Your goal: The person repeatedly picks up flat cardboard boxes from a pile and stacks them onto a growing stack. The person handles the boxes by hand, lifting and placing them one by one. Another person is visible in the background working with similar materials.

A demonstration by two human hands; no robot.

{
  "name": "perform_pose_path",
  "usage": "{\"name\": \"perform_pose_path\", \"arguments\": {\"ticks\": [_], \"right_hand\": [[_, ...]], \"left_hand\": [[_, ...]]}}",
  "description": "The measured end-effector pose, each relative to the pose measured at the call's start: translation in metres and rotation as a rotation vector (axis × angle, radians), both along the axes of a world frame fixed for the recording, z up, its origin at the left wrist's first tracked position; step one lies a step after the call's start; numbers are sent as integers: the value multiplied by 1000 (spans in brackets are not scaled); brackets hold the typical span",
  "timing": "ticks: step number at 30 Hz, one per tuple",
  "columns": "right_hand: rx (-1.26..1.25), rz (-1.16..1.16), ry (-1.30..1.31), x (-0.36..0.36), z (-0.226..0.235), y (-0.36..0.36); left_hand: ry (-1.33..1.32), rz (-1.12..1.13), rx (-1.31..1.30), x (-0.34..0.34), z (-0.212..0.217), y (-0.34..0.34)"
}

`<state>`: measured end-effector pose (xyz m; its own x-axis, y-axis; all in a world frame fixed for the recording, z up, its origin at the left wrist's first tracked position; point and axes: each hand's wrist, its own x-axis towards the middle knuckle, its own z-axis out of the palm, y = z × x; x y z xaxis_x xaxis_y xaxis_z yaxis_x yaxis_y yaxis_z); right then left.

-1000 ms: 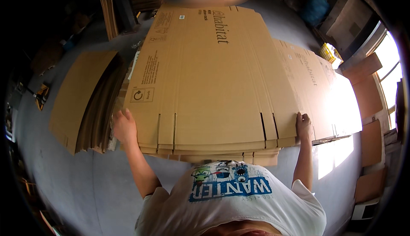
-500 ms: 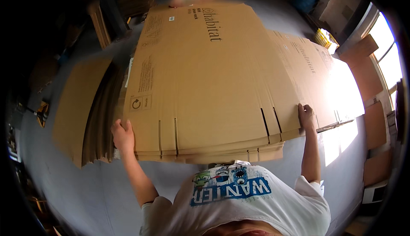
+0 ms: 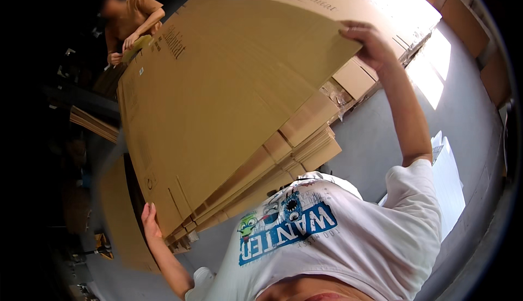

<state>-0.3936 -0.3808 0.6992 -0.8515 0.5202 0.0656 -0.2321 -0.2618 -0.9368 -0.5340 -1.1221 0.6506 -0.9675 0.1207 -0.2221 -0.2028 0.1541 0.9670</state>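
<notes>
A large flattened cardboard box [image 3: 229, 83], brown with dark print near its far left side, lies tilted, its right side raised and bowed. My right hand [image 3: 374, 46] is closed on its raised right edge, with the fingers over the top. Against its near left corner rests my left hand [image 3: 151, 222], fingers stretched upward along the outer edge. Beneath the lifted sheet, a stack of more flattened boxes [image 3: 316, 147] shows its layered, slotted near edges. The underside of the lifted sheet is hidden.
Another pile of printed flattened boxes [image 3: 376, 15] stands at the far right, sunlit. Leaning cardboard [image 3: 117, 208] is at the left. Beyond the far left corner is another person [image 3: 133, 23]. White sheets [image 3: 449, 184] lie on the grey floor [image 3: 376, 121] at the right.
My right hand has risen, lifting the top box's right side, which lay flat on the stack before. My left hand stays at the near left corner. The view has turned and tilted.
</notes>
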Motion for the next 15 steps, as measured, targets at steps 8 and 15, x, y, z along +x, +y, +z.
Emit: {"name": "perform_pose_path", "arguments": {"ticks": [8,15], "right_hand": [[-221,1,416,54,-25,92],[-280,-334,160,-17,-131,88]], "left_hand": [[131,39,277,-14,-15,442],[7,-240,274,29,-70,702]]}}
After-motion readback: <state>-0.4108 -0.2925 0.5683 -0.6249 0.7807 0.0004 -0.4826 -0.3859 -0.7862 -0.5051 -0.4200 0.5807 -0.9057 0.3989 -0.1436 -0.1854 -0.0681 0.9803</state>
